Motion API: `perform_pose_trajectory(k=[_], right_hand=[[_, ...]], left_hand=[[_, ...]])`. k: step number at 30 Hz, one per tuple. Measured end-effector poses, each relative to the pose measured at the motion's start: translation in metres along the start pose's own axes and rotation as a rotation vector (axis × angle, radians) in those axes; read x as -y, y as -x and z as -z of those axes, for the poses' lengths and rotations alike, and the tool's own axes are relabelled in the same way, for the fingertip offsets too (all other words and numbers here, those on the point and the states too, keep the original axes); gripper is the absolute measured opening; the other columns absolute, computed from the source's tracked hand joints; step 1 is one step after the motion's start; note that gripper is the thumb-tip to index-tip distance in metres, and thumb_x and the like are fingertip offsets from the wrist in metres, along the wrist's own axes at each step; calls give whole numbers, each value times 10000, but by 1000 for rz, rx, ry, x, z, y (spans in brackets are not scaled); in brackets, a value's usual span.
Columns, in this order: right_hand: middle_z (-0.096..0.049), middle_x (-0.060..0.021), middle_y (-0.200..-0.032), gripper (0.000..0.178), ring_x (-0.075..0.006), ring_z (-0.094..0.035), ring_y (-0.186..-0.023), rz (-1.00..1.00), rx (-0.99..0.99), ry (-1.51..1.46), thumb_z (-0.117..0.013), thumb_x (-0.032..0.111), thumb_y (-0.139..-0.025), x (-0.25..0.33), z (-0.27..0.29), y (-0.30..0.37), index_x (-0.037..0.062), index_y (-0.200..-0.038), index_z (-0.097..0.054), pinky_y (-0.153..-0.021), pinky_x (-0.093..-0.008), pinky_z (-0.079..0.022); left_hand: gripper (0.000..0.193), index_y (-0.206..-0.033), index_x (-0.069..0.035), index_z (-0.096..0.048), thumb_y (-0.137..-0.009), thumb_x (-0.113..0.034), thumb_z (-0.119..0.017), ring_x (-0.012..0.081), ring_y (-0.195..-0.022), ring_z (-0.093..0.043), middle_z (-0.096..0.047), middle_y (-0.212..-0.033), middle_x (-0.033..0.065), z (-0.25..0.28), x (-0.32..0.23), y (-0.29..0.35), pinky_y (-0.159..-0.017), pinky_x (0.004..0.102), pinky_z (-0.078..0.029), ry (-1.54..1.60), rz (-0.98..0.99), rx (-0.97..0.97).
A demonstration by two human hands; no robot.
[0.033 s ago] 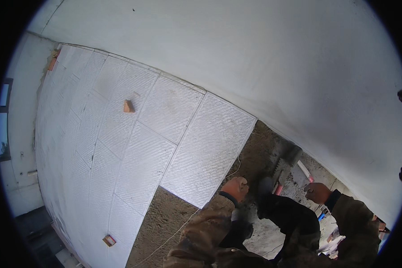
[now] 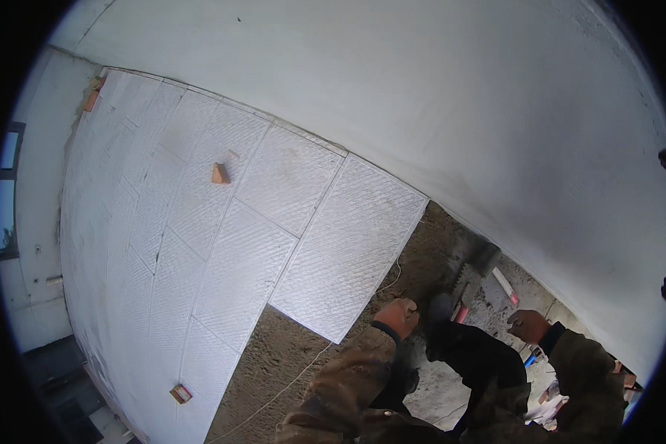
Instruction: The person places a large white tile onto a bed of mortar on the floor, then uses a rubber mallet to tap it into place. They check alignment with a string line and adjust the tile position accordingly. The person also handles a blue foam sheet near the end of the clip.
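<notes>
The left hand (image 2: 397, 317) is seen at about 6 o'clock in the head view, its forearm in a brown sleeve (image 2: 348, 385) rising from the lower edge. The hand is curled into a loose fist, back upward, held just beside the lower corner of the nearest white ribbed tile (image 2: 348, 251); whether anything is gripped cannot be told. A thin white string (image 2: 303, 370) is seen running across the bare sandy bed (image 2: 288, 355) below the hand.

The right hand (image 2: 527, 325) is found at about 5 o'clock, wrist bent, fingers closed in a fist; what they hold, if anything, is hidden. A notched trowel (image 2: 472, 275) lies on the bed between and above the two hands, with a red-and-white tool (image 2: 505, 286) near it. A dark boot (image 2: 442, 311) is placed between the hands.

Laid tiles extend toward 10 o'clock, with a brick piece (image 2: 220, 174) resting on one.
</notes>
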State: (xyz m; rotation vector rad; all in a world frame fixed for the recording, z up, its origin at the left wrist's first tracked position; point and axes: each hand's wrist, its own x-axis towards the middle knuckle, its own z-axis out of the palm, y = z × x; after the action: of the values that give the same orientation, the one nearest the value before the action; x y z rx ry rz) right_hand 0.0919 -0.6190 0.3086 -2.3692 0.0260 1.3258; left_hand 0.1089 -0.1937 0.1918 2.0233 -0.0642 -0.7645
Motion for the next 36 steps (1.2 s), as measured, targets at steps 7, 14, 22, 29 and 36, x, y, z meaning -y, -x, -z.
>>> perform_pose_trajectory(k=[7, 14, 22, 29, 36], right_hand=[[-743, -189, -811, 215, -264, -757, -695, -626, 183, -447, -735, 74, -877, -59, -54, 160, -46, -1054, -705, -603, -439, -656], [-732, -212, -792, 110, -311, -763, -725, -135, 328, -91, -750, 24, -821, 6, 1, 217, -32, -909, -717, -605, -457, -647], [-671, -152, -638, 191, -289, -721, -565, 335, -139, 103, -844, 37, -682, 96, 71, 210, -15, -626, -669, -517, -390, -606], [-711, -139, -776, 186, -283, -751, -650, 282, 255, 195, -632, 119, -917, 185, 102, 240, -41, -930, -727, -522, -411, -598], [-743, -171, -739, 251, -291, -753, -618, 179, 283, 112, -685, 189, -937, 209, 92, 211, -45, -904, -768, -568, -441, -637]], left_hand=[[277, -1019, -51, -701, -914, -297, -626, 417, -937, -685, -725, -980, 205, -58, -37, 135, -798, 491, -549, 239, 216, 175], [274, -869, -104, -732, -895, -298, -542, 412, -956, -689, -730, -956, 180, -75, -13, 332, -811, 500, -544, 113, 542, -259], [299, -875, -103, -760, -890, -340, -579, 293, -839, -720, -752, -858, 116, -55, -44, 509, -769, 407, -564, 324, 732, -536], [307, -887, -81, -778, -916, -356, -645, 148, -718, -683, -747, -794, 29, -96, -82, 562, -694, 345, -567, 627, 842, -692], [262, -858, -92, -782, -885, -339, -699, 136, -688, -682, -742, -772, 23, -144, -123, 575, -655, 315, -561, 854, 959, -877]])
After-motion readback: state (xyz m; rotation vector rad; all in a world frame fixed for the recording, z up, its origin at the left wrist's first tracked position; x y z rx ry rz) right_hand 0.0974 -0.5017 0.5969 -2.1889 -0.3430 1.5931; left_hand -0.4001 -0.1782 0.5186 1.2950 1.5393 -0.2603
